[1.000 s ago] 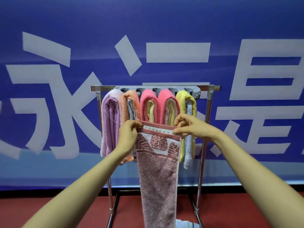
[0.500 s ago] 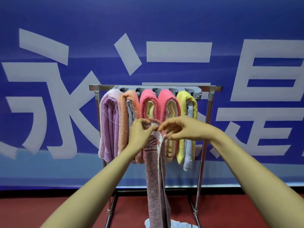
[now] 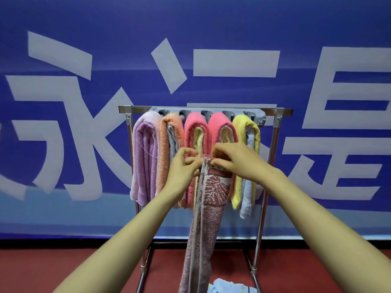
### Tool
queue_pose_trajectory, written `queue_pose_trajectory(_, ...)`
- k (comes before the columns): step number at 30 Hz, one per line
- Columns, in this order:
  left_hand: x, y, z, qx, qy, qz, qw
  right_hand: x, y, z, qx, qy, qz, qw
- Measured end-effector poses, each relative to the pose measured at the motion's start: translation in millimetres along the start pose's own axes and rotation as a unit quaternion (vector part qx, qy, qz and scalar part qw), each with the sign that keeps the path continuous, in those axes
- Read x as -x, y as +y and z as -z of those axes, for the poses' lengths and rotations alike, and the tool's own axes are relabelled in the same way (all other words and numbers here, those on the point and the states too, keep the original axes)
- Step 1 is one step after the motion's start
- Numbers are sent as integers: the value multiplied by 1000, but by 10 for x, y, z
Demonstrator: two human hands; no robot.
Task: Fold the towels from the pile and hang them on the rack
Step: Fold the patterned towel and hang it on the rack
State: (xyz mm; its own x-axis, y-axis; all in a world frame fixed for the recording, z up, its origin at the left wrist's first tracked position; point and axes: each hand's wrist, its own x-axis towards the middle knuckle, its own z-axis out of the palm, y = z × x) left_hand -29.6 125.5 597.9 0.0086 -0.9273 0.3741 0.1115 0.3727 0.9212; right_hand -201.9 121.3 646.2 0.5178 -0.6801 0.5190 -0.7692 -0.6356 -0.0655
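Right hand (image 3: 237,163) joined left hand (image 3: 182,172); towel (image 3: 211,214) hangs vertically.

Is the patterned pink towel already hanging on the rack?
No, the left hand and right hand hold the towel in front of the rack.

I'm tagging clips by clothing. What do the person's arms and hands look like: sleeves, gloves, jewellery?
The left forearm and right forearm are bare, with no sleeve edge in view. The left hand and right hand wear no gloves, and no watch, bracelet or ring shows on wrists or fingers.
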Motion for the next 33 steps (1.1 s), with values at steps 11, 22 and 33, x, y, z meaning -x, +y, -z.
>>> queue_pose_trajectory(11, 37, -117, -20, -2, -20, -23, 1000, -31, 18, -95, -12, 70, -45, 997)
queue_pose_trajectory(22, -34, -188, 60, 36, -2, -37, 999, 100, 157, 67, -163, -6, -42, 986)
queue_pose_trajectory(33, -66, -208, 8, 28, -17, -85, 996, 21, 155, 30, -221, -3, -82, 972)
